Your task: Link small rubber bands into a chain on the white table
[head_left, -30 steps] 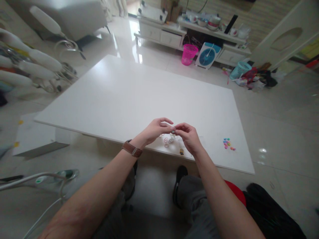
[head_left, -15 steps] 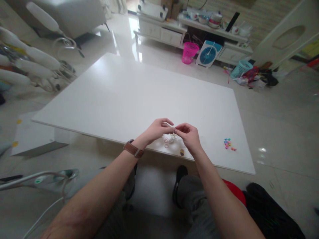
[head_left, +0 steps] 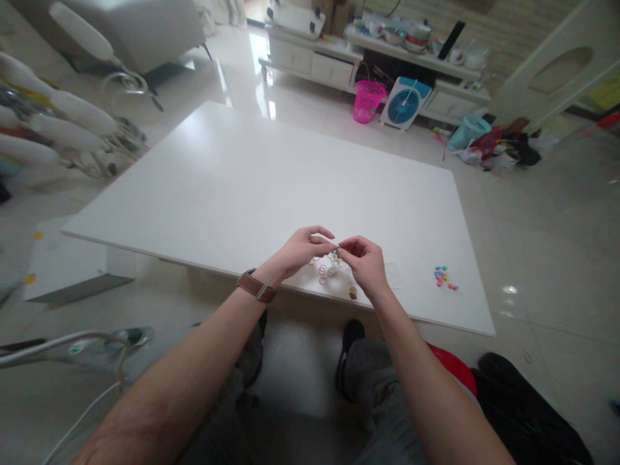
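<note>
My left hand and my right hand meet fingertip to fingertip above the near edge of the white table. Both are pinched around something too small to make out. Just below them lie several thin pale and pinkish rings, partly covered by my fingers. A small yellow and dark piece sits by the table's edge, under my right wrist. Farther right is a group of small colourful pieces.
Beyond the table are a pink basket, a blue and white fan and a light blue basket. White chairs stand at the left. A red seat shows below the table at right.
Both hands have shifted very slightly up and left in view, their fingertips still together. The pieces on the table lie as before.
</note>
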Motion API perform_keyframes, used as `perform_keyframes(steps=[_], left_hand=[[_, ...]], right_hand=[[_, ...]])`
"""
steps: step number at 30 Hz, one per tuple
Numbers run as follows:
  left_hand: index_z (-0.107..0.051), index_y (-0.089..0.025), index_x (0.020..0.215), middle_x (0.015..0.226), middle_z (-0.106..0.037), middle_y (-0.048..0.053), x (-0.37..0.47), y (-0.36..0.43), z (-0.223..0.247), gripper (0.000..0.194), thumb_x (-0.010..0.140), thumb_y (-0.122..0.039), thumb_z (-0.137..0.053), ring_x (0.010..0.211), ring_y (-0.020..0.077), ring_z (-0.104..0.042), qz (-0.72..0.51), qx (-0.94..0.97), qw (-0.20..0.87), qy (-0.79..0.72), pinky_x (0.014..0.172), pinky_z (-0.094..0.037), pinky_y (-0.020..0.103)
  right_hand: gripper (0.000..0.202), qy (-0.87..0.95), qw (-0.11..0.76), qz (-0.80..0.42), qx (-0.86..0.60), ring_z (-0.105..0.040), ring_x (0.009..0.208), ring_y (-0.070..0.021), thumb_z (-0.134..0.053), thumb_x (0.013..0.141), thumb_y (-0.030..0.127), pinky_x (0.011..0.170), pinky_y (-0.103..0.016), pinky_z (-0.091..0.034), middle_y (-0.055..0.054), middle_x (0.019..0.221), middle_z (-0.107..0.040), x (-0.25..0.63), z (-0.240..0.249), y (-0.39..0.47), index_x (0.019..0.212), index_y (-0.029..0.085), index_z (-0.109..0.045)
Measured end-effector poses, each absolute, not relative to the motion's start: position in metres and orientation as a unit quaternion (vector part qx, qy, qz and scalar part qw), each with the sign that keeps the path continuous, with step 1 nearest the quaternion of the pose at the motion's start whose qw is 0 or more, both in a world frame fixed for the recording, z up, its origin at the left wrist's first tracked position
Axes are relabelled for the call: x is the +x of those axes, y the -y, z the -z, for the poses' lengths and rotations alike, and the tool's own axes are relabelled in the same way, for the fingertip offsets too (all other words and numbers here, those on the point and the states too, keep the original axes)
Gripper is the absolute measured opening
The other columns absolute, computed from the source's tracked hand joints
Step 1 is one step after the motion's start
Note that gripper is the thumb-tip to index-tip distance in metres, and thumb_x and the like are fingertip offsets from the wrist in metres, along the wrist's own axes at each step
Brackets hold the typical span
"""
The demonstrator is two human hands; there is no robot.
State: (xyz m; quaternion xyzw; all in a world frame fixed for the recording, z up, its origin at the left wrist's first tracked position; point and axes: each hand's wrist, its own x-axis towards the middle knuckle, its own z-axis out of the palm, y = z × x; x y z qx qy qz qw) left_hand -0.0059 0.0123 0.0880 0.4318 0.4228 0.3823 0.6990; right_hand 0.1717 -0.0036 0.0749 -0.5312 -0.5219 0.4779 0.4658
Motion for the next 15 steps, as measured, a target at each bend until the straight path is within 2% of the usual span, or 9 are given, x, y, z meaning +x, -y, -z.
perform_keyframes(steps=[6, 15], left_hand=[[-0.065, -0.014, 0.096, 0.072, -0.068, 0.000, -0.0021, -0.0134, -0.0895, 0.029, 0.075, -0.025, -0.082, 0.065, 0.0099, -0.057, -0.371, 0.435, 0.721, -0.393, 0.062, -0.039, 0.024], [-0.067, -0.013, 0.094, 0.074, -0.070, 0.002, -0.0007, -0.0147, -0.0847, 0.028, 0.072, -0.021, -0.081, 0.072, 0.0139, -0.064, -0.386, 0.454, 0.679, -0.429, 0.070, -0.044, 0.028]], right_hand=[[0.020, 0.518, 0.475, -0.477, -0.528, -0.059, 0.064, -0.0156, -0.084, 0.069, 0.033, 0.063, -0.030, -0.048, 0.000, 0.068, -0.067, 0.1729, -0.0751, 0.0005, 0.075, 0.021, -0.069], [0.021, 0.532, 0.470, -0.464, -0.529, -0.061, 0.066, -0.0151, -0.082, 0.068, 0.033, 0.063, -0.029, -0.048, 0.000, 0.070, -0.068, 0.1730, -0.0727, 0.0015, 0.076, 0.020, -0.069]])
